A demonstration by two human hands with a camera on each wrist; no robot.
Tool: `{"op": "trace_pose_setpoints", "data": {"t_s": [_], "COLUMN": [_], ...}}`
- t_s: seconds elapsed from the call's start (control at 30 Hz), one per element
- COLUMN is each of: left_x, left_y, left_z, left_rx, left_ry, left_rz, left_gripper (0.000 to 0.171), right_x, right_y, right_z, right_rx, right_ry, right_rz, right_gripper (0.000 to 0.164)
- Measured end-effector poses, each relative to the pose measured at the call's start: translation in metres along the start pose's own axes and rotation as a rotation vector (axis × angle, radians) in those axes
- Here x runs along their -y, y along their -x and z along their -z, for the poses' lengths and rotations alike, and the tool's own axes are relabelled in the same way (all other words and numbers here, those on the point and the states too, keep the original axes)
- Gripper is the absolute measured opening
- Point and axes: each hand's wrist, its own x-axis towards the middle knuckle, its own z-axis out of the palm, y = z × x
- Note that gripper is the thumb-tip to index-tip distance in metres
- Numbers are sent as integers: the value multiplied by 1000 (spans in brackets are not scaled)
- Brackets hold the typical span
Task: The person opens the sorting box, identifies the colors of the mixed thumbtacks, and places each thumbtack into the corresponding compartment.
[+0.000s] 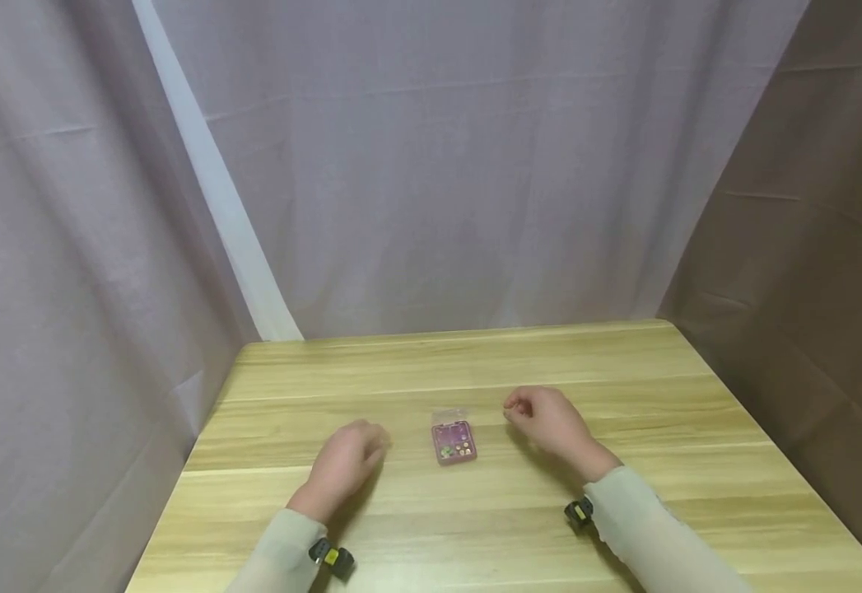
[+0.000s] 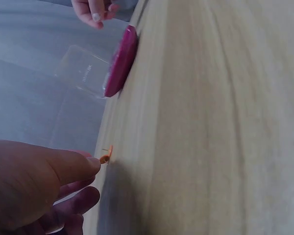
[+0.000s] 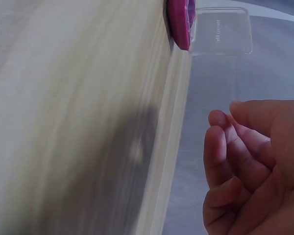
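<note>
Between the thumb and fingertips of my left hand [image 1: 347, 459] is a small orange piece with a thin pin [image 2: 107, 157], held just off the tabletop; in the head view it is only a faint blur. To the right of that hand, a small pink case [image 1: 454, 442] lies on the table, its clear lid [image 3: 221, 30] swung back. Several tiny green, gold and whitish pieces [image 1: 456, 450] sit in its near compartments. On the case's other side my right hand [image 1: 549, 420] hovers with loosely curled fingers and nothing visible in them.
The wood-grain table [image 1: 431, 527] ends at a far edge in front of a grey curtain [image 1: 431, 181]. Darker cloth [image 1: 808, 272] hangs at the right side. Small dark cameras are strapped to both wrists.
</note>
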Motion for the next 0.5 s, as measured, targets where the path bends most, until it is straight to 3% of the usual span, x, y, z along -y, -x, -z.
{"op": "trace_pose_setpoints", "data": {"t_s": [0.33, 0.5], "left_x": [-1, 1], "left_y": [-6, -7], "left_z": [-3, -5], "left_rx": [-17, -19], "left_ry": [-28, -45], "left_rz": [-17, -28], "left_gripper": [6, 27], "right_x": [5, 8], "right_y": [5, 5], "right_z": [0, -2], "right_rx": [-11, 1], "right_ry": [12, -10], "right_rz": [7, 7], "right_gripper": [13, 15]}}
